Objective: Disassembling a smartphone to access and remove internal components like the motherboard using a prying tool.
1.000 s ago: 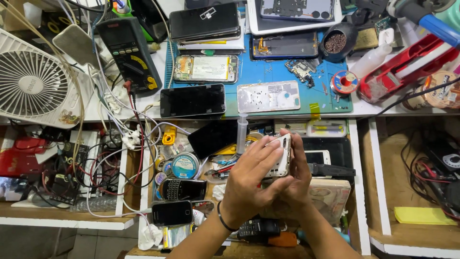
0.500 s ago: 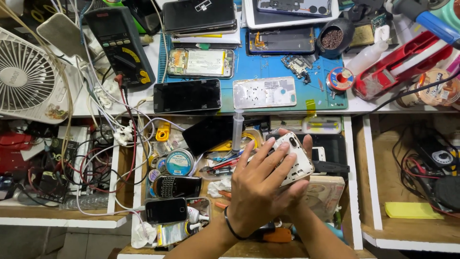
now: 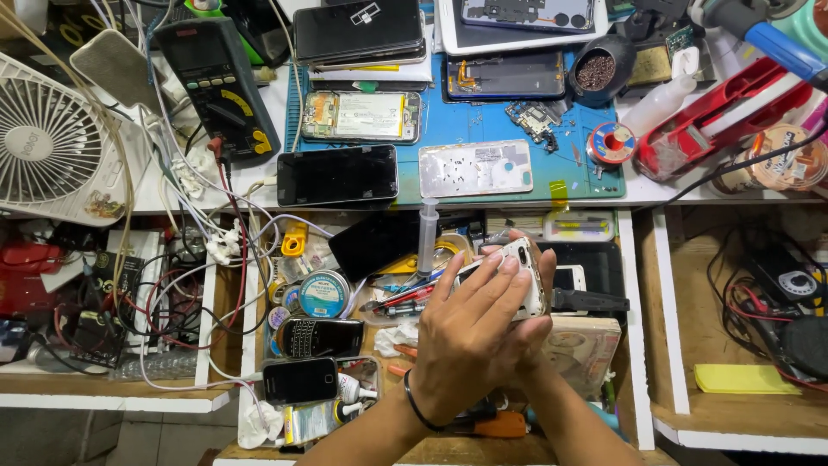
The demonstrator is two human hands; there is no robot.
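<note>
A white phone is sandwiched between both hands above an open drawer. My left hand lies flat on top of it, fingers stretched across its face, a dark band around the wrist. My right hand is mostly hidden underneath, with only its fingertips showing along the phone's far edge. Only the phone's upper right end and rim stick out past the fingers.
On the blue mat lie a black phone, a silver back plate and an opened phone. A multimeter and fan stand left. The drawer holds phones, a syringe, a round tin and tools.
The hands have turned the white phone from upright on edge to lying flatter, and my left hand now presses across its face. The view has shifted slightly.
</note>
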